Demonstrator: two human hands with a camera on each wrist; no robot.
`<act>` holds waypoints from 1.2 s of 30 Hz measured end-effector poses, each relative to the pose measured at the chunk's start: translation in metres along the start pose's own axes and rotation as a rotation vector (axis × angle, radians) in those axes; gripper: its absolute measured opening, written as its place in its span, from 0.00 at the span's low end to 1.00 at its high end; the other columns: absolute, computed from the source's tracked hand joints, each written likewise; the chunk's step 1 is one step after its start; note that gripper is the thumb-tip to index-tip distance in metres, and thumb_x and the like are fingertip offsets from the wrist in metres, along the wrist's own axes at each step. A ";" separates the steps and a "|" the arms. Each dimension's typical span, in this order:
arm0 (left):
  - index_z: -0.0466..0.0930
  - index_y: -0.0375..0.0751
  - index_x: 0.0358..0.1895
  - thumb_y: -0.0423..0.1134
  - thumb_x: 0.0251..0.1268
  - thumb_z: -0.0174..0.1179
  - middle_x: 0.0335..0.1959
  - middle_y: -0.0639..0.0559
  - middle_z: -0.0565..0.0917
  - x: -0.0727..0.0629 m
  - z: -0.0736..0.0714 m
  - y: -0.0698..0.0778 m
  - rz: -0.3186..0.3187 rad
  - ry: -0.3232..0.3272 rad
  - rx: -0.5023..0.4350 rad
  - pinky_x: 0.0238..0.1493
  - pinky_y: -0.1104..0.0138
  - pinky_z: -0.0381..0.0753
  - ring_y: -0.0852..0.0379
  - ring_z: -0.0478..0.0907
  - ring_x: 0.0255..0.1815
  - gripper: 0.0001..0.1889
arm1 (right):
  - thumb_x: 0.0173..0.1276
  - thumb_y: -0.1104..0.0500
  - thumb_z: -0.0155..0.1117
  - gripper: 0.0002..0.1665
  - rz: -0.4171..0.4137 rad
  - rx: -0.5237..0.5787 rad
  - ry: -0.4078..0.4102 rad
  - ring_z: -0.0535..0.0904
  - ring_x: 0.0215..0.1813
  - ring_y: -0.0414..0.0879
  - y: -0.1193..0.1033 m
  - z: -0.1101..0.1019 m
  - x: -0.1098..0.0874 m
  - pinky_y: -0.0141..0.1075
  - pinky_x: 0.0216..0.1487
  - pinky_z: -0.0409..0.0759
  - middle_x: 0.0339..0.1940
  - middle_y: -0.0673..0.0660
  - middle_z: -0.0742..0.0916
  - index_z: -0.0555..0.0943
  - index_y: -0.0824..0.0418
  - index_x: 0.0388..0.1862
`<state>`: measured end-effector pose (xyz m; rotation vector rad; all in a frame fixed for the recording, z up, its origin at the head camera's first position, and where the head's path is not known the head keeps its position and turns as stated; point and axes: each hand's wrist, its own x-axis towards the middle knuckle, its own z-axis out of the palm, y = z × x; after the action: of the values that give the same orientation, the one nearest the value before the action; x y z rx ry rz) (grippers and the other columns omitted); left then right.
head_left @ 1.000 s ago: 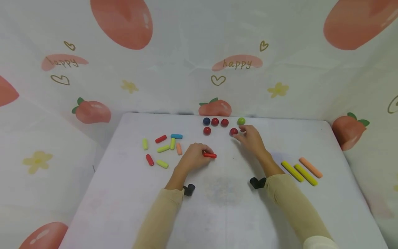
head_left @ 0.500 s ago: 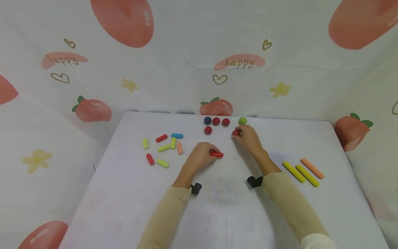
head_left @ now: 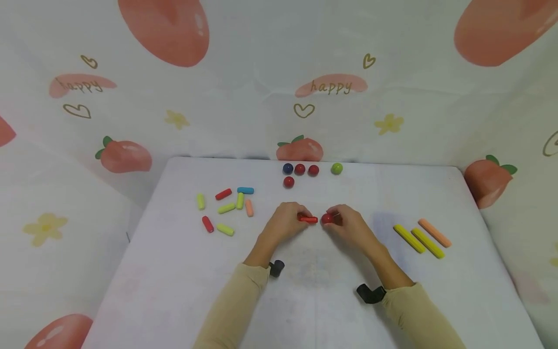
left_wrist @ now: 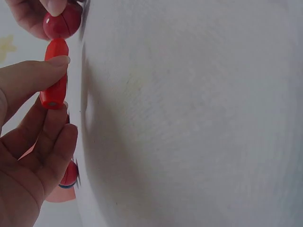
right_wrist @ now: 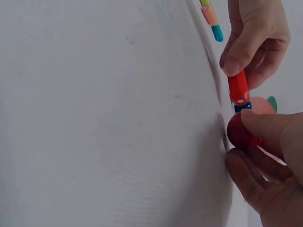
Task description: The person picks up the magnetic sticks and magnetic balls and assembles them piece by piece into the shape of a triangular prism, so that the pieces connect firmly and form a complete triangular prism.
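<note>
Near the middle of the white table, my left hand [head_left: 287, 222] pinches a short red rod [left_wrist: 56, 87] between thumb and fingers. The rod lies roughly level, one end pointing right, with a small grey dot showing on its end face. Just to its right, my right hand [head_left: 350, 225] pinches a dark red ball [right_wrist: 241, 131] by thumb and fingertips. The rod's end and the ball face each other, a narrow gap between them in the head view. In the left wrist view the ball [left_wrist: 62, 22] overlaps the rod's tip.
Several short rods, such as a blue rod [head_left: 245, 190] and a red rod [head_left: 224, 194], lie at left. Along the back edge stand a blue ball [head_left: 287, 168], several red balls [head_left: 288, 182] and a green ball [head_left: 336, 168]. Longer yellow rods [head_left: 409, 238] and an orange rod [head_left: 435, 232] lie at right.
My right hand has taken hold of the red ball near the back and brought it toward me, beside the rod. My left hand has shifted right with the red rod.
</note>
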<state>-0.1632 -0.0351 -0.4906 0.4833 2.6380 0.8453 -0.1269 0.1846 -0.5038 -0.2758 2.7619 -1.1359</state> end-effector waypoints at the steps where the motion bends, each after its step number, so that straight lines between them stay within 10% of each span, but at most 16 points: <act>1: 0.90 0.51 0.47 0.37 0.63 0.70 0.43 0.57 0.89 0.000 0.001 0.000 0.009 0.000 0.002 0.57 0.62 0.82 0.58 0.81 0.47 0.10 | 0.65 0.59 0.75 0.26 -0.016 0.002 0.004 0.85 0.52 0.52 0.000 0.001 -0.002 0.49 0.56 0.85 0.53 0.61 0.87 0.79 0.64 0.60; 22: 0.88 0.55 0.50 0.46 0.61 0.73 0.43 0.61 0.85 -0.004 -0.002 -0.006 0.011 -0.008 -0.045 0.52 0.65 0.81 0.60 0.77 0.46 0.15 | 0.60 0.59 0.78 0.22 -0.197 -0.064 0.088 0.77 0.40 0.47 0.010 0.009 -0.008 0.38 0.43 0.76 0.42 0.57 0.87 0.87 0.61 0.53; 29: 0.84 0.53 0.56 0.47 0.61 0.73 0.48 0.57 0.84 0.008 -0.023 -0.031 -0.103 0.237 -0.201 0.50 0.62 0.81 0.55 0.77 0.47 0.20 | 0.63 0.58 0.76 0.22 -0.147 -0.044 0.016 0.74 0.41 0.44 0.009 0.007 -0.009 0.32 0.41 0.75 0.41 0.55 0.84 0.85 0.60 0.56; 36: 0.78 0.52 0.65 0.46 0.64 0.70 0.57 0.51 0.81 0.039 -0.031 -0.044 -0.176 0.386 -0.143 0.56 0.59 0.82 0.52 0.79 0.52 0.25 | 0.63 0.57 0.76 0.23 -0.139 -0.050 0.004 0.72 0.38 0.43 0.007 0.004 -0.008 0.30 0.39 0.74 0.39 0.53 0.82 0.85 0.60 0.57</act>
<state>-0.2201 -0.0678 -0.5009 0.0497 2.8761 1.1555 -0.1197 0.1886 -0.5111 -0.4789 2.8157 -1.1003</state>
